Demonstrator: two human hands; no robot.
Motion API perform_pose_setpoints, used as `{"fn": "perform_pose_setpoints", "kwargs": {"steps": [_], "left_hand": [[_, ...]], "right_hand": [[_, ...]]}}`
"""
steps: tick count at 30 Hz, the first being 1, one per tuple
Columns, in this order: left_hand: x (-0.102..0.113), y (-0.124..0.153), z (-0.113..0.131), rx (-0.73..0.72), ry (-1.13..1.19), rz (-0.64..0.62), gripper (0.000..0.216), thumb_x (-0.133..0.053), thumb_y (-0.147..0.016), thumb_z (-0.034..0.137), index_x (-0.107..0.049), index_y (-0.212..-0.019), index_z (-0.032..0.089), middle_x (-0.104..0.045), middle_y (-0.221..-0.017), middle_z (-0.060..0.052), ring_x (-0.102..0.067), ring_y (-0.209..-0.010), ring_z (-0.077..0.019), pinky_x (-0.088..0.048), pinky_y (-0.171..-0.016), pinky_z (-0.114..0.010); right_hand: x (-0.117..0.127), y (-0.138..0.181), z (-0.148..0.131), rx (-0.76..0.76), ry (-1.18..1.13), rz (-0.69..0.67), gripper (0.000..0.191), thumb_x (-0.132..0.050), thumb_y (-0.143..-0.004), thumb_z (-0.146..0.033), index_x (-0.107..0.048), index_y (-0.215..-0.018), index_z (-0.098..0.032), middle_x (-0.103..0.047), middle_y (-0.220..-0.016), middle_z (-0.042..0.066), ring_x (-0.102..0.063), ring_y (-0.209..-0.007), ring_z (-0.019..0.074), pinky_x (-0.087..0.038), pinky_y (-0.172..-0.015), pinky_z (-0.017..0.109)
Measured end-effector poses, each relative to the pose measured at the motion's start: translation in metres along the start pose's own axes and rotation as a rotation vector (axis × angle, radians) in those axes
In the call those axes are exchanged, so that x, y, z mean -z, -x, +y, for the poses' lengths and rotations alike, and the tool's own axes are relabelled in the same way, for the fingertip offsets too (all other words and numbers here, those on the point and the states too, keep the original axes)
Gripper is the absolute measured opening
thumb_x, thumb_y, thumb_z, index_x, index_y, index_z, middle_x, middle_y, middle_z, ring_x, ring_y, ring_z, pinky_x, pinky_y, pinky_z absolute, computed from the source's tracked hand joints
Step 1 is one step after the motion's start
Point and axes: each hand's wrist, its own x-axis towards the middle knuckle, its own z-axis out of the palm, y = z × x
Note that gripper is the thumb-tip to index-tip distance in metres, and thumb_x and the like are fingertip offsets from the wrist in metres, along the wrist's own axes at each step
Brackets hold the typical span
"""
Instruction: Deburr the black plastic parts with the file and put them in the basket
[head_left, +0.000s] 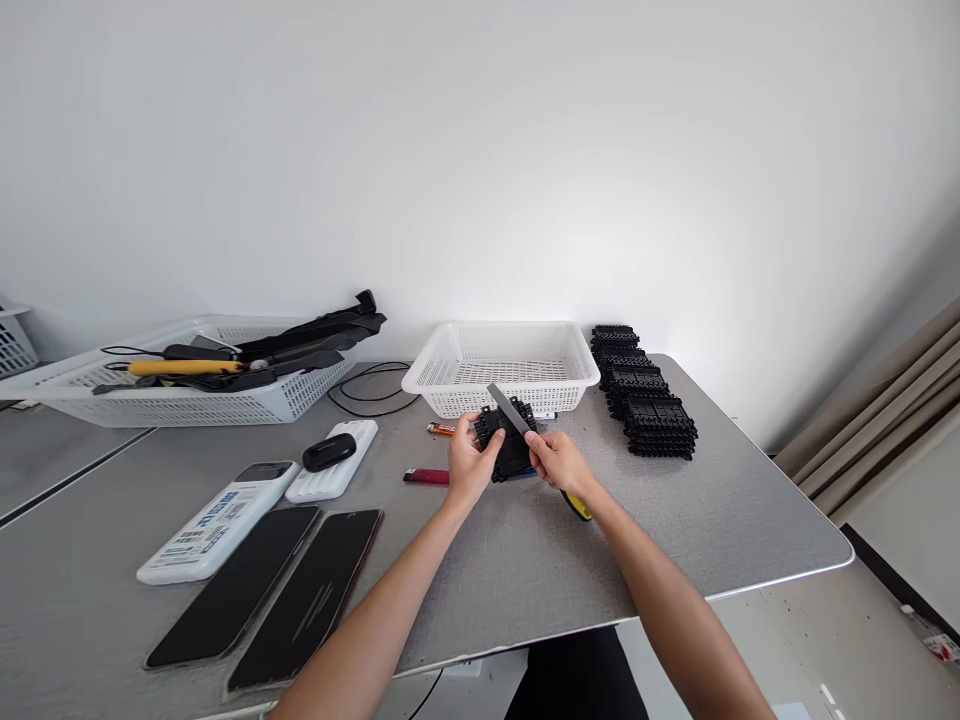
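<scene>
My left hand [471, 465] is closed on a black plastic part [514, 460] with toothed edges, its thumb lying on the near face. In my right hand [562, 462] is a flat metal file [507, 406], gripped near the handle. The file's blade slants across the upper side of the part, and its yellow and black handle [577, 507] shows below my right palm. Whether the blade touches the part cannot be made out. Beneath and behind my hands lie a red lighter [426, 476] and an orange one [441, 429].
Behind my hands stands a white basket [499, 405]. Stacks of similar black parts [660, 428] line the table's right side. To the left are two phones [307, 600], power banks [217, 520], a black case [329, 452] and a basket of tools [247, 408].
</scene>
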Motion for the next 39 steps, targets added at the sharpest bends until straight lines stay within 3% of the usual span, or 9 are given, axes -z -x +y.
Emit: {"fn": "perform_pose_setpoints", "kwargs": {"steps": [6,23,30,36,39], "left_hand": [[0.0001,-0.0011,0.0007,-0.057,0.001,-0.010,0.037,-0.073,-0.073,0.031,-0.051,-0.101,0.020,-0.068,-0.079,-0.003,-0.068,-0.071,-0.0173,-0.053,-0.062,-0.025],[0.0008,-0.0025,0.0007,-0.089,-0.032,0.008,0.033,-0.071,-0.074,0.029,-0.052,-0.098,0.020,-0.068,-0.079,-0.003,-0.068,-0.072,-0.0171,-0.052,-0.061,-0.025],[0.0020,-0.0031,-0.0027,-0.046,-0.041,0.022,0.035,-0.071,-0.073,0.030,-0.050,-0.100,0.020,-0.069,-0.080,-0.003,-0.067,-0.069,-0.0173,-0.052,-0.061,-0.026],[0.0035,-0.0035,-0.0040,-0.037,-0.052,0.042,0.036,-0.071,-0.073,0.030,-0.050,-0.100,0.020,-0.069,-0.082,-0.004,-0.069,-0.074,-0.0195,-0.053,-0.064,-0.028],[0.0039,-0.0046,-0.0043,-0.034,-0.042,0.061,0.036,-0.072,-0.072,0.030,-0.050,-0.099,0.020,-0.070,-0.082,-0.005,-0.069,-0.074,-0.0196,-0.054,-0.064,-0.028]], "right_hand": [[0.0006,0.0009,-0.0017,-0.038,-0.135,-0.153,0.058,-0.046,-0.087,-0.069,-0.047,-0.057,-0.020,-0.041,-0.042,-0.005,-0.030,-0.031,0.0062,-0.023,-0.029,0.020],[-0.0009,0.0042,-0.0072,-0.118,-0.191,-0.232,0.056,-0.047,-0.088,-0.067,-0.045,-0.057,-0.020,-0.039,-0.041,-0.007,-0.028,-0.030,0.0052,-0.020,-0.027,0.018],[-0.0008,0.0037,-0.0062,-0.094,-0.093,-0.134,0.056,-0.043,-0.090,-0.065,-0.045,-0.057,-0.020,-0.039,-0.042,-0.006,-0.028,-0.031,0.0057,-0.021,-0.030,0.020],[0.0018,0.0026,-0.0044,-0.027,0.141,0.033,0.057,-0.038,-0.094,-0.058,-0.046,-0.054,-0.019,-0.043,-0.041,-0.003,-0.038,-0.037,0.0076,-0.031,-0.043,0.021],[0.0033,0.0029,-0.0047,0.006,0.183,0.040,0.057,-0.036,-0.094,-0.057,-0.046,-0.054,-0.019,-0.044,-0.042,-0.003,-0.041,-0.039,0.0084,-0.033,-0.047,0.021]]}}
